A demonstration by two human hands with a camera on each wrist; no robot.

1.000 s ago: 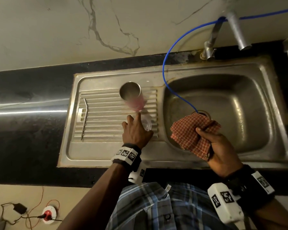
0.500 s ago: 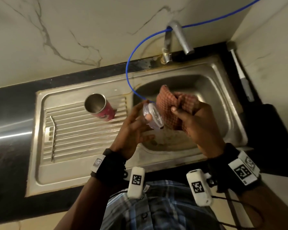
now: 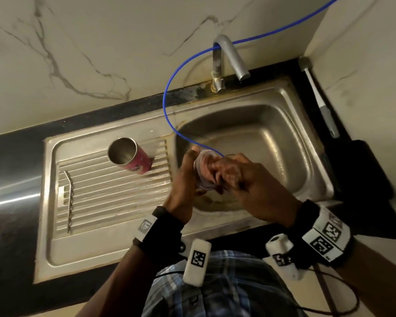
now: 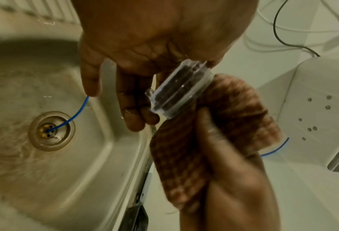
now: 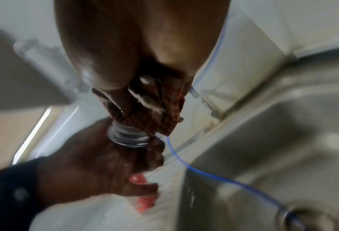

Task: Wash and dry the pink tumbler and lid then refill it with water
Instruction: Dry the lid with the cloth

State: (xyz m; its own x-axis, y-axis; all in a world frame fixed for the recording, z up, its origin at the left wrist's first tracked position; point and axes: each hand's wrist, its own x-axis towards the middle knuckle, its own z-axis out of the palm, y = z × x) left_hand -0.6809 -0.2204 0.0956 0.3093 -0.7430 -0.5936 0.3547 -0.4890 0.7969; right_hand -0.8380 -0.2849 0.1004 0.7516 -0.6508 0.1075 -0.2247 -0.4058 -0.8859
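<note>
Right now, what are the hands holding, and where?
Left hand grips the clear lid by its rim; right hand holds the bunched checked cloth against it.

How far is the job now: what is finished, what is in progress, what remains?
Apparently done: the pink tumbler stands open on the drainboard. In hand: the left hand holds the clear lid while the right hand presses the checked cloth against it. Left: refilling and closing.

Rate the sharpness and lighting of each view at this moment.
Head view: dim and warm, hands a little smeared, glare streak on the dark counter. Left wrist view: sharpest, the clear lid and checked cloth read well. Right wrist view: heavy motion blur, sink soft.
</note>
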